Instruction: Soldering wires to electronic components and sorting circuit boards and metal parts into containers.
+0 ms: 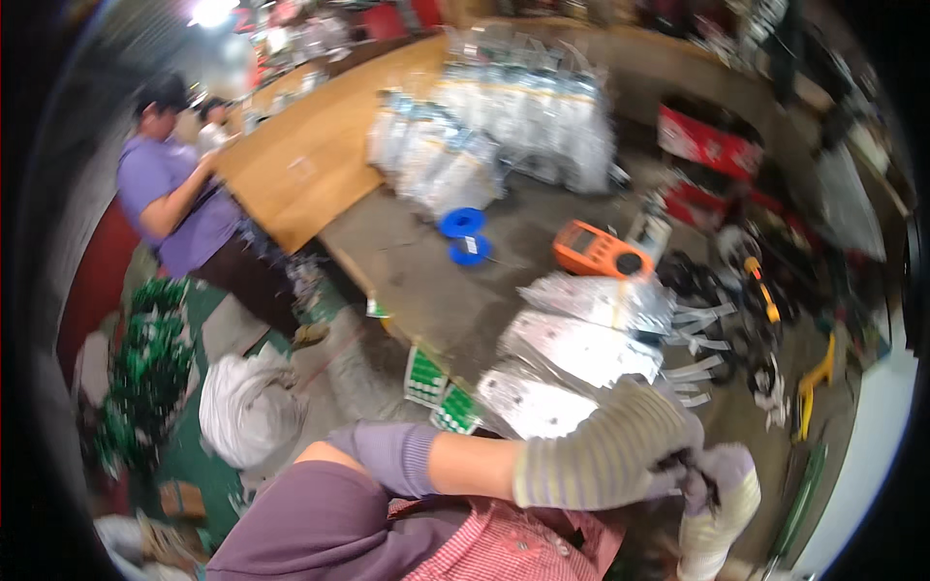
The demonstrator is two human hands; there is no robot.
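Both my hands wear grey and pale-yellow striped knit gloves. My left hand reaches across to the right over the bench's near edge, its fingers curled down. Facing it, my right hand is bent in close, and the fingertips of both meet. Something dark shows between them, either dirty glove fabric or a small thing; blur hides which. Just beyond my left hand lie clear plastic bags with flat white contents. White strips stick out beside these bags. An orange meter with a black dial rests behind them.
Behind stand rows of bagged bundles and a blue spool. Red boxes, black coils, an orange-and-black tool and a yellow-handled tool crowd the right. A person in purple stands left, near a white sack.
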